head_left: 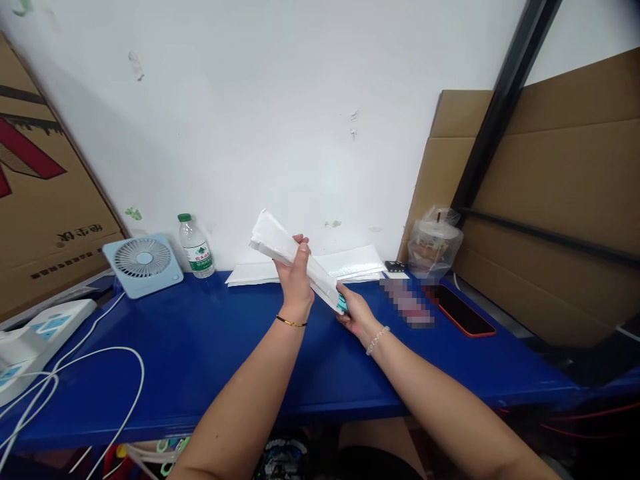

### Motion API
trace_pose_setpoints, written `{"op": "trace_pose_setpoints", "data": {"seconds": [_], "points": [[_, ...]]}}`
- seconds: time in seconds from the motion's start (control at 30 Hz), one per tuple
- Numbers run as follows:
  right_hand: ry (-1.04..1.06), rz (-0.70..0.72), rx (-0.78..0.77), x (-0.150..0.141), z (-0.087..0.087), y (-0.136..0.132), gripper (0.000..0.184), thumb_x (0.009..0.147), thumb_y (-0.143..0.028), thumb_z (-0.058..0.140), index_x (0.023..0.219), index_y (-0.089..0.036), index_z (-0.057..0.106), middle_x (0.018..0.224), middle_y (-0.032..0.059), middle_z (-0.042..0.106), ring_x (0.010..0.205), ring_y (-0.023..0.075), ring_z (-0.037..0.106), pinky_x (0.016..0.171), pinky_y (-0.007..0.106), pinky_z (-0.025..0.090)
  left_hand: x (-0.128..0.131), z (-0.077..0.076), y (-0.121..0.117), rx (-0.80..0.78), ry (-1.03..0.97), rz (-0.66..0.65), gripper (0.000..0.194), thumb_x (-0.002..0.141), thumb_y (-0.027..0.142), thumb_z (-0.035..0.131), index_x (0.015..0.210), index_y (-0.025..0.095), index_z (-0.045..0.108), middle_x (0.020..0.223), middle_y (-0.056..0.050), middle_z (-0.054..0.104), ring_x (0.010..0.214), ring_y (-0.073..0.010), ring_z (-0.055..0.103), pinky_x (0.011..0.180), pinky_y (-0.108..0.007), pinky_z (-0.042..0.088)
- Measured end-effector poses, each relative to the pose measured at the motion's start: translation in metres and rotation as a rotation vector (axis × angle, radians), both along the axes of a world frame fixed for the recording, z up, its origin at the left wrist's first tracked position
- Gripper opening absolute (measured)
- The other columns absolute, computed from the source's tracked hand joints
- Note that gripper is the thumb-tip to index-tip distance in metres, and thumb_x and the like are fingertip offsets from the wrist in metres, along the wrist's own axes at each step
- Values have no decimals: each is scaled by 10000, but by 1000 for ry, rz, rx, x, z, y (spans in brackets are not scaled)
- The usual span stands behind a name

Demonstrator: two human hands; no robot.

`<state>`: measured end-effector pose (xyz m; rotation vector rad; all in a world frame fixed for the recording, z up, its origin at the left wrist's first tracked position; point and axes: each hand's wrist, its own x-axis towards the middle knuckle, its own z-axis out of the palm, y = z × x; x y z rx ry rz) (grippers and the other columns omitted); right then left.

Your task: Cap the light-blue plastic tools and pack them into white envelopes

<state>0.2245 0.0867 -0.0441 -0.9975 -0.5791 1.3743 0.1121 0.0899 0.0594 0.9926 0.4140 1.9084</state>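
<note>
A long white mailer bag (320, 275), folded narrow, is held tilted above the blue table. My left hand (295, 272) is closed around its middle, thumb on top. At its lower right end a small teal thing (342, 303) shows at the bag's mouth; most of it is hidden, and I cannot make out its kind. My right hand (356, 312) is closed on that end, fingers around the bag's edge and the teal thing. Behind the hands, flat white mailer bags (357, 262) lie stacked against the wall.
On the blue table (210, 353) stand a light-blue fan (144, 263) and a water bottle (196, 247) at left. A power strip (47, 340) with white cables lies nearer. At right are a phone (463, 310), a bagged drink cup (434, 243) and large cardboard (555, 220).
</note>
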Motion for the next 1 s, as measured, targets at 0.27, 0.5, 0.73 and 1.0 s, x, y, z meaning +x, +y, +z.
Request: {"op": "trace_pose_setpoints", "data": {"seconds": [0.27,0.5,0.73,1.0], "points": [[-325,-217,48,31,-1,9,296,740,-423,634,641,-190,480,407,-69,413,290,64,363,258,166,167,-43,9,11,-64,-158,37,417,707,480,638,990,178,585,1106,-96,580,1119,-239,540,872,-348,474],[-1039,-299,129,47,-11,10,406,782,-505,521,516,-200,491,353,-29,412,352,126,437,406,243,319,-116,5,35,64,302,281,516,639,451,714,1057,184,571,1093,-86,609,1024,-214,591,909,-340,445],[-1318,-279,212,30,-15,10,432,831,-495,442,507,-213,484,434,12,502,492,167,480,526,267,296,-146,-64,50,-75,1755,98,1124,400,552,805,1375,192,377,1403,-208,396,1318,-433,281,1041,-604,198],[-1441,-223,258,23,-20,9,382,885,-443,450,602,-212,560,623,35,572,687,181,511,670,272,341,-51,-107,17,301,1855,-83,711,865,578,370,1422,139,311,1474,-172,291,1376,-310,228,1094,-476,214]]}}
